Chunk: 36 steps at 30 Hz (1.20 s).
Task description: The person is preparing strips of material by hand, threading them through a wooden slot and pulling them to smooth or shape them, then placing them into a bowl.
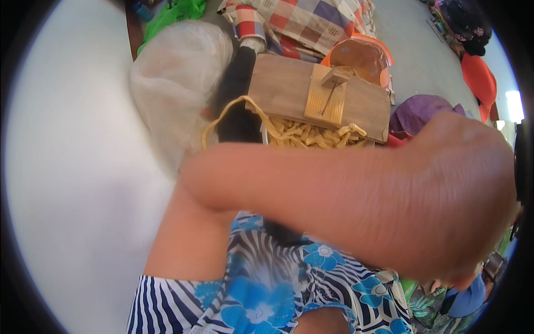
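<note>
My left arm bends at the elbow and its forearm lies across the middle of the view. The blurred left hand (450, 196) is raised close to the camera at the right. Its fingers are mostly hidden, and I cannot tell whether it holds anything. My right hand is out of view. Beyond the forearm, a wooden board (279, 87) rests over a container of yellow strips (308, 133). A lighter wood piece (315, 98) on the board carries a small wooden block (335, 76) and a thin metal spike (328, 98). One long yellow strip (254, 106) loops leftward.
A translucent plastic bag (183, 79) bulges against the white wall (75, 167) on my left, near a green bag (175, 18). Beyond the board are an orange-rimmed container (363, 58) and checked cloth (300, 21). Purple cloth (421, 110) lies right. Other people (465, 23) sit along the right side.
</note>
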Each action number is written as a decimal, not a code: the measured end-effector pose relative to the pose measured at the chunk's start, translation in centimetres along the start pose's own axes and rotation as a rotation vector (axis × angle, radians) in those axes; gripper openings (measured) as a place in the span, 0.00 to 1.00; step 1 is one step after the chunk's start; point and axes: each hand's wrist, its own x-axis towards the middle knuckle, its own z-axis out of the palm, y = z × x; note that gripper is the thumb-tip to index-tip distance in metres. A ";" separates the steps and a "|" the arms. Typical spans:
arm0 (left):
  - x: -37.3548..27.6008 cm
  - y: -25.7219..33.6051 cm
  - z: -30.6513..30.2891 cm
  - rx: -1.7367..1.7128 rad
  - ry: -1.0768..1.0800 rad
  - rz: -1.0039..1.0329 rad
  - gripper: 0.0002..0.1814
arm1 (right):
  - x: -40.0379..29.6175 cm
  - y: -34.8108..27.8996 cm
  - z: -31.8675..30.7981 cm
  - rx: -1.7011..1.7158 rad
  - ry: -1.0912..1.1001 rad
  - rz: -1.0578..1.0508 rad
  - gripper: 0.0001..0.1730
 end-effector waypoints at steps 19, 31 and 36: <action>-8.9 -18.3 14.6 0.456 0.497 -0.410 0.15 | -1.7 16.2 -4.7 -0.759 -0.002 0.302 0.10; -7.6 -15.7 14.1 0.138 0.530 -0.458 0.11 | -3.0 16.9 -3.4 0.107 0.153 0.593 0.14; -6.6 -18.3 14.9 0.239 0.631 -0.593 0.09 | -2.8 17.6 -3.7 -0.621 0.075 0.130 0.10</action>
